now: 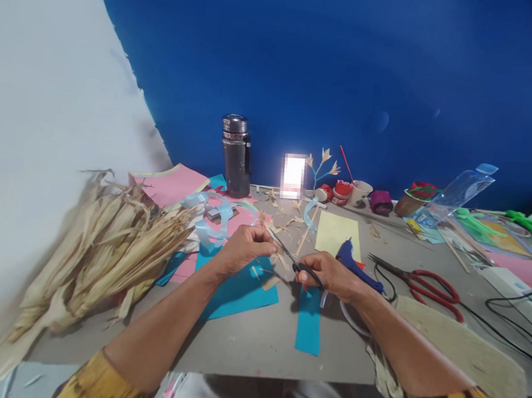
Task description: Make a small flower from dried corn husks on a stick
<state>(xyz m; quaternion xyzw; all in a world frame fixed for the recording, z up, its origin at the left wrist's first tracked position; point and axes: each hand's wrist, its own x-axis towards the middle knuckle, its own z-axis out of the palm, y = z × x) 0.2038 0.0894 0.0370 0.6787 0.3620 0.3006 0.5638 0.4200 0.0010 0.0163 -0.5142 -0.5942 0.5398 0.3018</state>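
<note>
My right hand [322, 270] grips a pair of small black-handled scissors [287, 252], whose blades point up and to the left. Closed in a pinch, my left hand [250, 244] has a small pale piece of dried corn husk [263, 218] at its fingertips, close to the scissor tips. The fingers partly hide that piece. Under the hands lie a blue paper sheet [237, 296] and a narrow blue paper strip [307, 327]. Beyond them are husk scraps [294, 222] and a thin stick [306, 233].
A bundle of dried corn husks [104, 261] fills the left side. At the back stand a dark flask [236, 164], a paper cup [361, 193] and a tilted plastic bottle [455, 195]. To the right lie a blue glue gun [356, 266], red-handled scissors [432, 284] and a power strip [512, 298].
</note>
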